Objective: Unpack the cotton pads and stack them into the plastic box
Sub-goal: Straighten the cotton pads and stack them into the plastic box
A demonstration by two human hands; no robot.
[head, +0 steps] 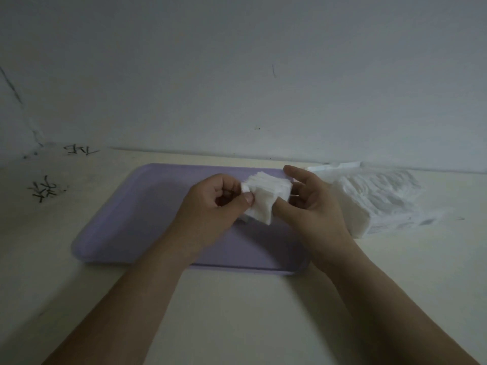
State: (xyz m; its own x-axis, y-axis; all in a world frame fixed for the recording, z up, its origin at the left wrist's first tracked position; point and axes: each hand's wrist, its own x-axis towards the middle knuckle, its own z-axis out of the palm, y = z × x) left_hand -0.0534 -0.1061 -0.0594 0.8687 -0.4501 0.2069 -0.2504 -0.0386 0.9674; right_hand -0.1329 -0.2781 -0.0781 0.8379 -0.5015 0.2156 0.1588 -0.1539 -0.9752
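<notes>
On the cream table (237,312) we see a flat lavender plastic tray (126,219) with rounded corners lying across the middle of the frame; what its bare surface shows holds nothing, and the hands hide the part below them. At the right of the frame, just beside the tray's right edge, lies a soft clear-plastic package (382,198) filled with rows of white pads; the picture is too blurred for us to tell how its far end is opened. Both forearms come up from the bottom corners of the frame and meet over the tray's upper right part. The left hand (216,204) has its fingers curled in, and its thumb pinches the left corner of a stack of white square cotton pads (266,196). The right hand (313,204) is loose: its index finger points straight up past the stack's right edge, the other fingers hang slightly bent just beside the stack, and its thumb tip touches the stack's lower right edge. The stack sits between the two hands, tilted and a little fanned, above the tray. At the left of the frame we see black scribbled marks (44,188) on the table, and a pale wall (237,75) fills the upper half.
</notes>
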